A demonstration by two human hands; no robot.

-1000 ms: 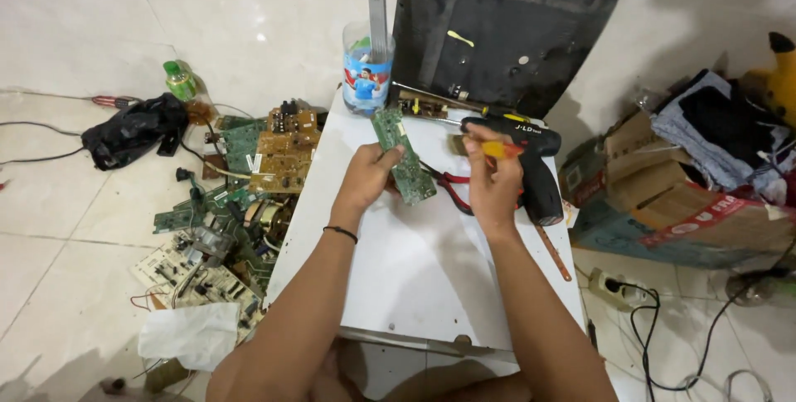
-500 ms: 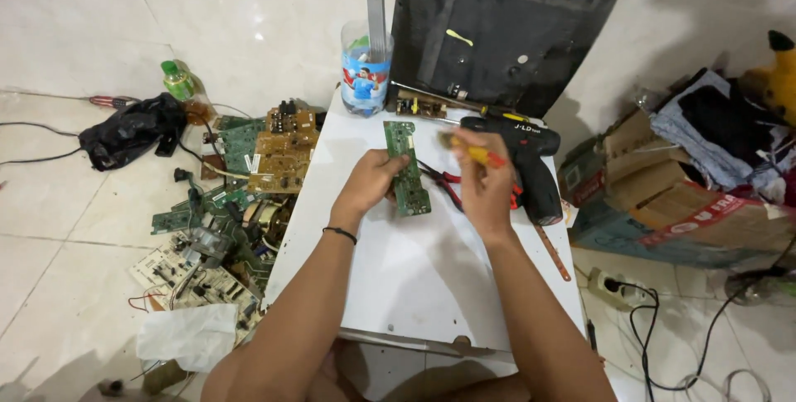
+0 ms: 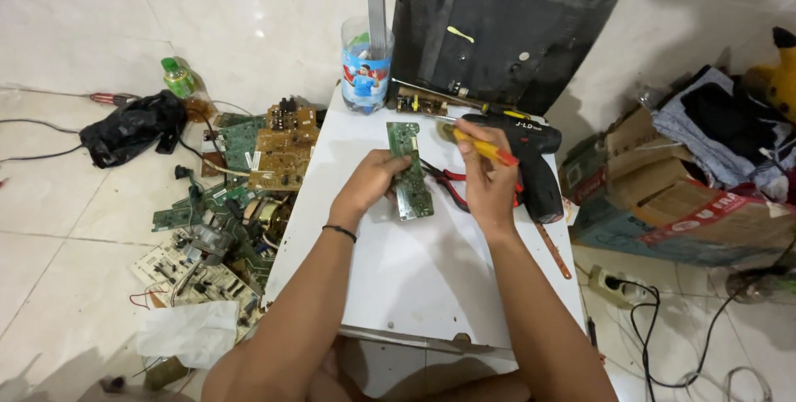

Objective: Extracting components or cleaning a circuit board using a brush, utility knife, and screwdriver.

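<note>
Slip risk first: screwdriver (image 3: pixel 482 147) tip meets the green circuit board (image 3: pixel 410 170) near its top end, and the board is only pinched at one edge, so it could pivot or the tip could skate off & gouge it, I'd judge. Left hand (image 3: pixel 371 185) is closed on the board's left edge, holding it flat-ish on the white table (image 3: pixel 414 278), approx centre. Right hand (image 3: pixel 487 178) is curled shut round the yellow handle, wrist bent, shaft angled up-left. Black drill (image 3: pixel 531 162) lies just beside, red pliers (image 3: pixel 448 182) under the hand.
</note>
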